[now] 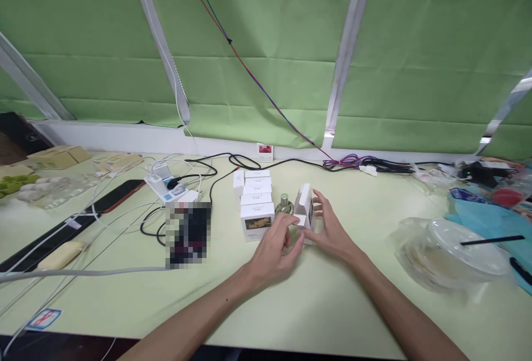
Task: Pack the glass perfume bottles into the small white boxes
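A small white box (305,200) stands in front of me with its top flaps raised. My right hand (332,228) grips it from the right, thumb at the near side and fingers around the far side. At the box's near left edge, the curled fingers of my left hand (274,247) hold a flap. Just left of the box is a small bottle with a shiny greenish cap (284,200), its lower part partly hidden by my left hand. Beside it, closed white boxes (256,220) stand in a row, the nearest with a dark picture panel.
A power strip (160,186) with plugs and tangled cables lies left, near a dark blurred-out device (189,236) and a phone (120,195). On the right sits a lidded bowl in a plastic bag (440,256). Black cables (291,163) run along the back edge.
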Available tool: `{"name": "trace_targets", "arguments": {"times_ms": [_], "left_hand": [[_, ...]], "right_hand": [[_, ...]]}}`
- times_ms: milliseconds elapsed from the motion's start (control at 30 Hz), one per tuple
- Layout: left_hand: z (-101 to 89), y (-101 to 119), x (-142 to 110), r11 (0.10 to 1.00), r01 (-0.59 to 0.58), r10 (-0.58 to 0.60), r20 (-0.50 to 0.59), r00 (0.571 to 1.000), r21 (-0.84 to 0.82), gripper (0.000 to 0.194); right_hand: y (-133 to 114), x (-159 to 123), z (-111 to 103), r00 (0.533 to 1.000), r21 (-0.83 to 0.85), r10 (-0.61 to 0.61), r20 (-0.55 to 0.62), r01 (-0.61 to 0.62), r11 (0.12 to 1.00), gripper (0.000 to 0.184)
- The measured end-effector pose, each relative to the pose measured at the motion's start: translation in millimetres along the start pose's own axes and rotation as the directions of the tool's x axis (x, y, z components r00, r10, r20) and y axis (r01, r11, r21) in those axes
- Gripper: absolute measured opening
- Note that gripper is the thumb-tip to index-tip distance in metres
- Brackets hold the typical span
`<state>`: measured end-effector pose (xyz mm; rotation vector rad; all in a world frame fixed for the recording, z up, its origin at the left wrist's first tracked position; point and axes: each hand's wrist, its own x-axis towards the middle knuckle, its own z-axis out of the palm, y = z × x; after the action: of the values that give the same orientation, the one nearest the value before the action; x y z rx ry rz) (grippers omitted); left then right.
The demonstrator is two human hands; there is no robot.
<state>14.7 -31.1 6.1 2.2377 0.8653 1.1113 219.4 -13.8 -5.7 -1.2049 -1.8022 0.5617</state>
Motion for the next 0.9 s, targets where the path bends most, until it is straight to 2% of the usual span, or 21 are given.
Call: {"name": "trace_targets", "arguments": {"times_ms": [100,267,567,767,900], "left_hand": [[-0.4,0.1,-0.3,1.000,-0.002,0.002,-0.003,1.000,-0.010,0.024],[-1.9,2.5,-0.4,1.000,-0.022,0.022,-0.002,1.000,-0.008,0.019],[-2.3,2.9,-0.5,1.000,-0.021,0.021,-0.009,1.000,0.005,0.013],[0.5,0.9,-1.7,0.998,-0.035,0.035,0.003,0.999,0.045,0.014],[1.2,-1.0,-1.8,0.994,-0.088,0.089,-0.018,0.996,0.062,0.011]], "right_hand": [[1.8,0.5,-1.4,1.000,0.021,-0.009,0.001,0.009,1.000,0.089],[2.9,-0.1,-4.8,0.997,0.013,-0.037,-0.061,0.037,0.999,0.069],[-8.0,-2.1,-8.7,0.997,-0.041,-0.051,-0.066,0.048,0.998,0.054],[-4.8,-3.6,-6.3,0.987,0.022,-0.063,-0.148,0.067,0.997,0.048],[-2.7,-4.5,-3.5,0.979,0.077,-0.064,-0.195,0.080,0.994,0.045]]}}
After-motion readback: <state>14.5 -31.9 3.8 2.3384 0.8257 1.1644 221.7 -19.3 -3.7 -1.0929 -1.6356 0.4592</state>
